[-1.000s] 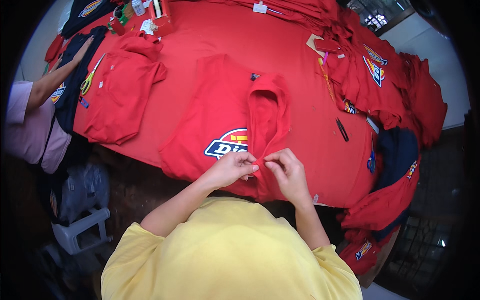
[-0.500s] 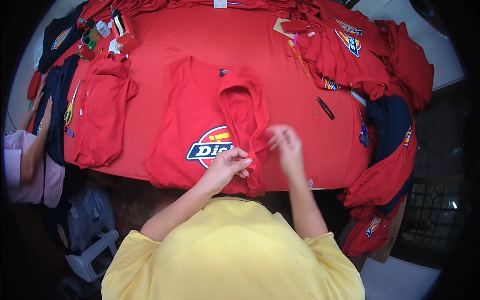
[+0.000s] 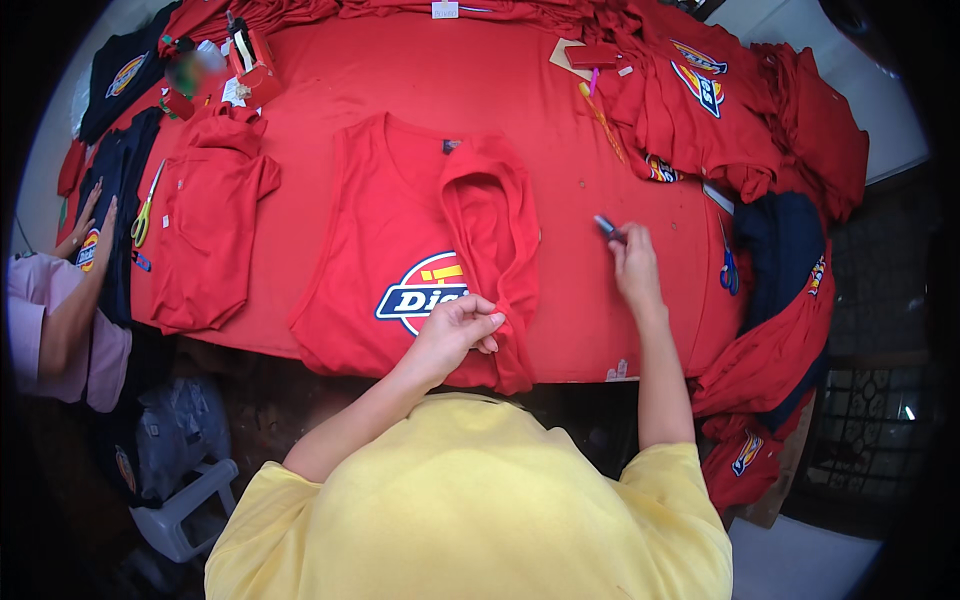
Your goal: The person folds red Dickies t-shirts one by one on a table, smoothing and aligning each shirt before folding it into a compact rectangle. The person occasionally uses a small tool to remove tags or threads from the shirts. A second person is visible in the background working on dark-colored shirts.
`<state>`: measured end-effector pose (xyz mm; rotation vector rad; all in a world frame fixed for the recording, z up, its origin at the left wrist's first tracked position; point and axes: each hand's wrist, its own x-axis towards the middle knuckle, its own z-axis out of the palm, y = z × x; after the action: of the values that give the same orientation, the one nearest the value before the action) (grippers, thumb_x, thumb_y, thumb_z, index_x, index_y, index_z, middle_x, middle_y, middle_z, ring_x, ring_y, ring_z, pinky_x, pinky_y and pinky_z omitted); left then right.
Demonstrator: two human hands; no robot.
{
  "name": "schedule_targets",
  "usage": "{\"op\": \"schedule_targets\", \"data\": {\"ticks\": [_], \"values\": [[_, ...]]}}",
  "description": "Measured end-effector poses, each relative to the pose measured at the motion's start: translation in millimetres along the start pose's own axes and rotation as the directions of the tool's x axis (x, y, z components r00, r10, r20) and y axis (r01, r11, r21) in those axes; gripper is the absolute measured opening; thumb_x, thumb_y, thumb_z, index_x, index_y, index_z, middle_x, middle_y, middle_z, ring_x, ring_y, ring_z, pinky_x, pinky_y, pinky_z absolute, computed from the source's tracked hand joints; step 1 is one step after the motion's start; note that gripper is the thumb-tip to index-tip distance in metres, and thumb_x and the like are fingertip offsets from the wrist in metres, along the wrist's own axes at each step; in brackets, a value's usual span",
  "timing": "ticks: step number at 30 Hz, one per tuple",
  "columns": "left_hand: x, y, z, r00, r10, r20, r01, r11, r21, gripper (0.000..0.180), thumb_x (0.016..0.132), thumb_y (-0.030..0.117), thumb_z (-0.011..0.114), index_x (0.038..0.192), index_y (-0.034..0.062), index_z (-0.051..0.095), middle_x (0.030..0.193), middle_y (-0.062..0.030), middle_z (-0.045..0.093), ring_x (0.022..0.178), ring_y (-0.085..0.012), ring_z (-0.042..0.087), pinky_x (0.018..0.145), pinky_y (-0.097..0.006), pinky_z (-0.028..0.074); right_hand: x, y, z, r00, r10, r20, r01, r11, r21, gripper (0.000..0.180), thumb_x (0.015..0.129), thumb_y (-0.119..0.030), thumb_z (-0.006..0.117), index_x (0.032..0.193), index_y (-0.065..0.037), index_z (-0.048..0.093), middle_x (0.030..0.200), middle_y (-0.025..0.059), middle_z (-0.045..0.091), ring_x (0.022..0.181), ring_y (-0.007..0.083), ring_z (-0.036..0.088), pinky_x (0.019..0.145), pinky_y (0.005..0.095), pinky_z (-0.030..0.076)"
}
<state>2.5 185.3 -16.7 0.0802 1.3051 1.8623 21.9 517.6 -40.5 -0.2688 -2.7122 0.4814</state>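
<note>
The vest [image 3: 372, 220] looks soft and light, best held where the left hand [image 3: 460, 328] pinches its edge; the right hand [image 3: 636, 262] grips a tool [image 3: 606, 226].

Sleeveless shirt [image 3: 375, 215] on tabletop [image 3: 400, 70], middle of near edge. Left of it, folded shirt [image 3: 215, 225]; scissors [image 3: 141, 225] just left. Toward far left corner, tape dispenser [image 3: 255, 80]. Along right edge: clothes pile [image 3: 740, 125], second scissors [image 3: 729, 270] nearer. Below near left corner, stool [image 3: 180, 518].

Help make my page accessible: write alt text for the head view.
A person's left hand pinches a red top on a red table while the right hand holds a small, blurred dark tool. More red garments lie on both sides; at far left, a co-worker's hands rest on dark cloth.
</note>
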Motion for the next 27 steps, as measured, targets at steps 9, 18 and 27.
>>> {"op": "schedule_targets", "data": {"ticks": [9,18,27], "values": [[13,-4,10,1.0,0.022,0.001,-0.022,0.999,-0.029,0.012,0.092,0.014,0.063,0.096,0.0035,0.06,0.076,-0.0003,0.062,0.064,-0.0069,0.061,0.062,-0.02,0.05,-90,-153,-41,0.874,0.209,0.438,-0.417,0.786,0.457,0.027,0.09,-0.018,0.064,0.108,0.0,0.056,0.087,0.0138,0.063,0.079,0.0186,0.064,0.071,0.0348,0.049],[17,-4,19,0.996,0.081,0.022,-0.082,0.995,0.048,0.013,0.092,0.011,0.062,0.098,0.0001,0.06,0.079,-0.0032,0.064,0.065,-0.007,0.061,0.061,-0.02,0.05,-86,-159,-33,0.937,0.117,0.33,-0.271,0.839,0.472,0.024,0.091,-0.019,0.06,0.103,0.001,0.055,0.088,0.0223,0.062,0.083,0.0406,0.063,0.069,0.0425,0.049],[14,-4,21,0.994,0.097,0.04,-0.102,0.985,0.14,0.013,0.093,0.012,0.061,0.1,0.0004,0.062,0.081,-0.0031,0.065,0.066,-0.0063,0.06,0.063,-0.02,0.051,-83,-158,-35,0.962,0.058,0.268,-0.165,0.904,0.396,0.023,0.093,-0.019,0.059,0.104,0.001,0.058,0.088,0.0197,0.063,0.079,0.0336,0.065,0.069,0.0369,0.049]]}}
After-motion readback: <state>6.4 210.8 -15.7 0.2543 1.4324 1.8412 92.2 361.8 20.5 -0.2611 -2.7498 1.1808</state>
